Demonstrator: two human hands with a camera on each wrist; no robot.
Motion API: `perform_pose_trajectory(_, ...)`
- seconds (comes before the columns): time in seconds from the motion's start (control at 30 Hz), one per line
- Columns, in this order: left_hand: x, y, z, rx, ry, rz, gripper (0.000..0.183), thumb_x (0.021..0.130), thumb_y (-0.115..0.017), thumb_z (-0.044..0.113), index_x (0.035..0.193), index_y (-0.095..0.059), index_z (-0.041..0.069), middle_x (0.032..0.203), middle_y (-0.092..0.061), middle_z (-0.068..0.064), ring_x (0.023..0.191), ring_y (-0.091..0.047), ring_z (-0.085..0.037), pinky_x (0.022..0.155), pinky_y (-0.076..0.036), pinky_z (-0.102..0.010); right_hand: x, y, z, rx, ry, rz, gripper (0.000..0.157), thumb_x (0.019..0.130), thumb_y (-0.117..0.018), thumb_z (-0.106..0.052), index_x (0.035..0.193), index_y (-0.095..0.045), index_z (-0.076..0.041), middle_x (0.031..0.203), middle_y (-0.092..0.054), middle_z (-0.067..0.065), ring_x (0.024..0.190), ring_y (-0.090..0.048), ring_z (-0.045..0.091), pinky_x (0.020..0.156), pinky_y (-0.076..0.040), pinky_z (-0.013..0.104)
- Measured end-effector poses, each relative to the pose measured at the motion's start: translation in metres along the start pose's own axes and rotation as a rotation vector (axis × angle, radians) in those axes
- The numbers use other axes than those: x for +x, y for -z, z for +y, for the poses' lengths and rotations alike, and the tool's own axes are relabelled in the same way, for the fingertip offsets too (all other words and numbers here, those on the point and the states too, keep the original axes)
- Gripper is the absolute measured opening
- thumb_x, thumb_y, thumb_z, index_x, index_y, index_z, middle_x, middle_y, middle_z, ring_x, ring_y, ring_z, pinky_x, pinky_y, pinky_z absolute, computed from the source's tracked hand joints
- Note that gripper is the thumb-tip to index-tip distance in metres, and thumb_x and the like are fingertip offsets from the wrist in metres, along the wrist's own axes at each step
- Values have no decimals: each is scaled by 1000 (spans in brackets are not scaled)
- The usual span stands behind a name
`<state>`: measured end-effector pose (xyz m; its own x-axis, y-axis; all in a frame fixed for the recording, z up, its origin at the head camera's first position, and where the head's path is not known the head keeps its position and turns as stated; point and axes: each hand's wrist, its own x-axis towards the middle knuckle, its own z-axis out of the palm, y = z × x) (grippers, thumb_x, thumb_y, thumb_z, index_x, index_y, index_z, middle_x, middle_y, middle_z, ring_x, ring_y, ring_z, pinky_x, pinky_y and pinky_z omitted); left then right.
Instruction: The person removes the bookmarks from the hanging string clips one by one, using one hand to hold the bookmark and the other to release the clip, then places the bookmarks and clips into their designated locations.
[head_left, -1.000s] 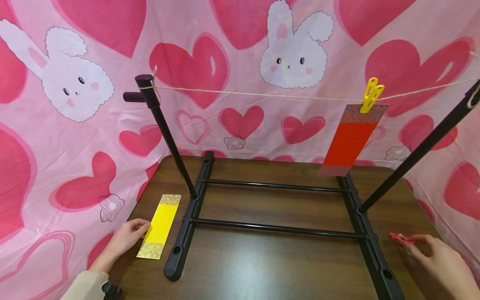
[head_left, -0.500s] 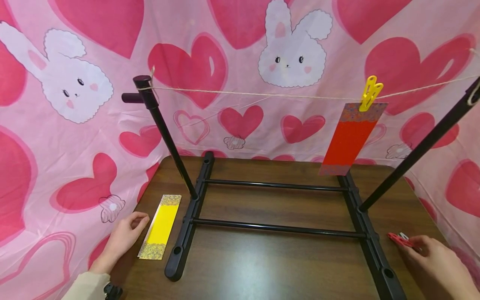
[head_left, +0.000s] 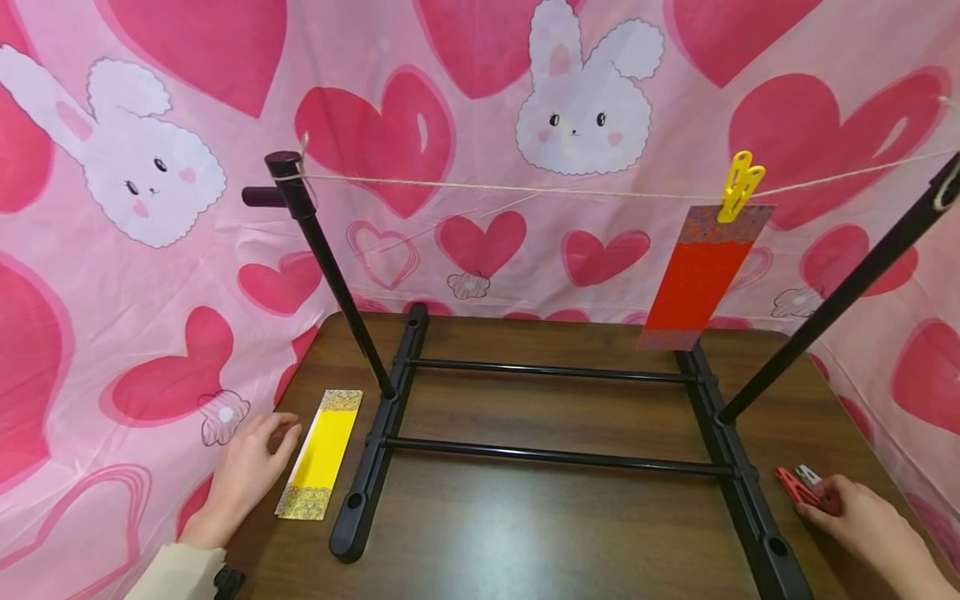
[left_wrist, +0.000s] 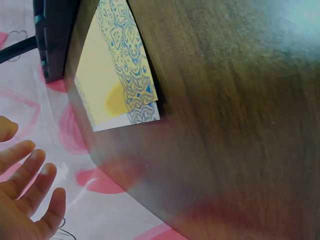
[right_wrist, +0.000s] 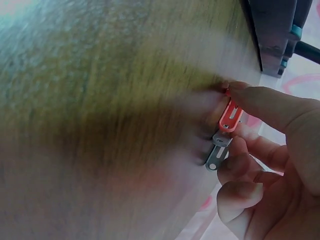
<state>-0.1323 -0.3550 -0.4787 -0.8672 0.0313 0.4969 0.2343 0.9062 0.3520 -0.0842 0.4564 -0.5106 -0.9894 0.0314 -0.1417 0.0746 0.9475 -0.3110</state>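
Red clothespin (head_left: 793, 485): it is lying to the right of the black rack (head_left: 555, 456), near the rack's right foot, at the fingertips of the right hand (head_left: 866, 518).
Right fingers: thumb and forefinger are pinching the red clothespin, and the other fingers are bending loosely beside it; whether it is resting on the table (head_left: 510, 533), I cannot tell.
Long axis: it is running slantwise, one end pointing out toward the rack's right foot, the other end going in between the fingertips.
Gray clothespin (right_wrist: 216, 156): it is also lying to the right of the rack, just beside the red one; whether a finger is touching it, I cannot tell.
Yellow card (head_left: 322, 454): it is lying to the left of the rack, just beside the left foot, its long side running nearly along this foot; another card's edge is showing from under it.
Left hand (head_left: 247, 471): it is hovering to the left of the rack, its fingers standing apart and holding nothing.
Nearer hand: for the clothespins, the right; for the yellow card, the left, this card lying between its fingers and the rack.
Yellow clothespin (head_left: 741, 187): above the rack, toward its right post, it is holding a red card (head_left: 701, 283) on the string (head_left: 487, 186).
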Motion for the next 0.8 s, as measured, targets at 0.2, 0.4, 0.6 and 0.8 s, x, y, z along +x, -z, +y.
perform_pose_trajectory(0.2, 1, 2, 6, 4, 25, -22, 22, 89, -77, 6, 110, -73, -1, 101, -71, -21, 89, -67, -39, 81, -55, -61, 0, 1, 0, 7, 2, 11, 38, 92, -79, -33, 98, -61, 0, 80, -54, 2, 70, -50, 19, 58, -42, 39)
perform_pose_trajectory(0.4, 3, 5, 10, 5, 42, -43, 23, 90, -77, 8, 111, -72, -2, 102, -71, -21, 90, -67, -40, 81, -56, -61, -2, 6, -2, -7, 1, 31, 42, 96, -76, -33, 101, -62, 5, 80, -58, 3, 69, -52, 20, 58, -45, 40)
perform_pose_trajectory(0.6, 5, 6, 16, 1, 0, -3, 20, 88, -78, 7, 108, -75, 1, 98, -72, -18, 86, -69, -37, 78, -56, -58, -6, 18, -10, 21, -28, 67, 42, 102, -67, -34, 104, -63, 7, 81, -64, 4, 70, -61, 23, 60, -53, 50)
perform_pose_trajectory(0.8, 6, 3, 23, -1, -78, 66, 19, 84, -81, 4, 102, -77, 4, 94, -74, -11, 81, -69, -31, 73, -54, -45, -7, 23, -25, 34, 5, 166, 32, 102, -68, -28, 102, -66, 4, 82, -68, 6, 69, -61, 22, 59, -54, 48)
